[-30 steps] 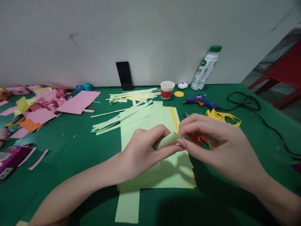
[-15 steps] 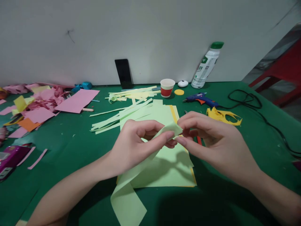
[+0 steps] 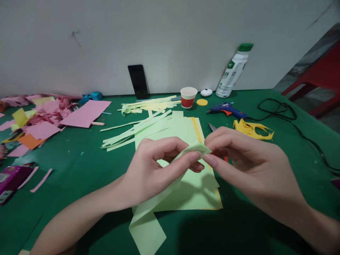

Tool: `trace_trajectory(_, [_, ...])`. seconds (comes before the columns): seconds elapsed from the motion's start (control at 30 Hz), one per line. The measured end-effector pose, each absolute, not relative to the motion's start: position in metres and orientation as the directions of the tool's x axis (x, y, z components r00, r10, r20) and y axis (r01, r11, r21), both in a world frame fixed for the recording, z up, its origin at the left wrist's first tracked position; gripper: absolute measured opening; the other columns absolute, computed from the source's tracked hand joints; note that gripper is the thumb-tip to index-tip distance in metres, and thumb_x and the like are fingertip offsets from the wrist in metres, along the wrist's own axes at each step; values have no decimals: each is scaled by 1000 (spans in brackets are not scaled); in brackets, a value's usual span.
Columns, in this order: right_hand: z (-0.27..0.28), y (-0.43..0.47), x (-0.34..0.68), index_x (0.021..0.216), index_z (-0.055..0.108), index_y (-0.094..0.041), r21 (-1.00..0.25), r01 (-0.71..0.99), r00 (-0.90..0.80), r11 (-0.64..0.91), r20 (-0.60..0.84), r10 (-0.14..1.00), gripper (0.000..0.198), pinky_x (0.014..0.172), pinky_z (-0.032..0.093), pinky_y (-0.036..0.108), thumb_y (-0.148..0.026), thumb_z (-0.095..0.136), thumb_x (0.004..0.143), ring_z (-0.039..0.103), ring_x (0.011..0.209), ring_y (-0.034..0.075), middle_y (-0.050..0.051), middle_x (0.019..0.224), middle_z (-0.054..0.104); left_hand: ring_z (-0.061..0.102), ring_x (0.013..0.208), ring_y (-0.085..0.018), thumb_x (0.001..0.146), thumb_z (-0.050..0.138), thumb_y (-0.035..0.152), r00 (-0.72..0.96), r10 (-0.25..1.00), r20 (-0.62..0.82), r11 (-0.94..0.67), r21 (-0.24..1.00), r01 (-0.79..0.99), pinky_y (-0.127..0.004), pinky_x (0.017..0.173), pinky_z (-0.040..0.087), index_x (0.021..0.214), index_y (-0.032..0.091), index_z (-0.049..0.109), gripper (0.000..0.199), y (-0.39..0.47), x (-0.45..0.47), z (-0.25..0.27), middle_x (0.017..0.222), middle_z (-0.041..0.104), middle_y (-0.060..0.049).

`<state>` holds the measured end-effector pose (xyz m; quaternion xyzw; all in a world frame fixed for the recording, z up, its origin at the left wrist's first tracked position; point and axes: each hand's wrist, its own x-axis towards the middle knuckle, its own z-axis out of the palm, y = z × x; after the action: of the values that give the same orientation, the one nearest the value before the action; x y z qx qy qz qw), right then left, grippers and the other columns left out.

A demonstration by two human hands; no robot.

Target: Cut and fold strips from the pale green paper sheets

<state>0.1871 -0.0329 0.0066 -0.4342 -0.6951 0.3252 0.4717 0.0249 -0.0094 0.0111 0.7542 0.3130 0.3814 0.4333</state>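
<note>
One green strip (image 3: 148, 228) is above the paper stack (image 3: 183, 127), its folded end pinched by the left hand (image 3: 151, 173), the right hand (image 3: 249, 170) gripping the tip between thumb and fingers; its other end hangs past the stack's near edge. Beyond the stack are one phone (image 3: 138, 82), one cup (image 3: 188, 99), one yellow disc (image 3: 202, 102) and one bottle (image 3: 232, 72), its label's writing too small to read. Right of the stack lies one glue gun (image 3: 228, 109); far left, two pink strips (image 3: 41, 180).
</note>
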Motion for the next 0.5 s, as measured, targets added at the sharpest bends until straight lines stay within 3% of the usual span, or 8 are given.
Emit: trace_trajectory(0.5, [11, -36, 183, 63, 51, -20, -918, 208, -186, 338, 302, 935, 14, 49, 45, 19, -14, 53, 76, 55, 58, 9, -3, 62, 57, 58, 51, -6, 81, 53, 19, 518, 781, 348, -513, 831, 215, -14, 43, 41, 71, 16, 60, 13, -12, 24, 10, 65, 69, 3])
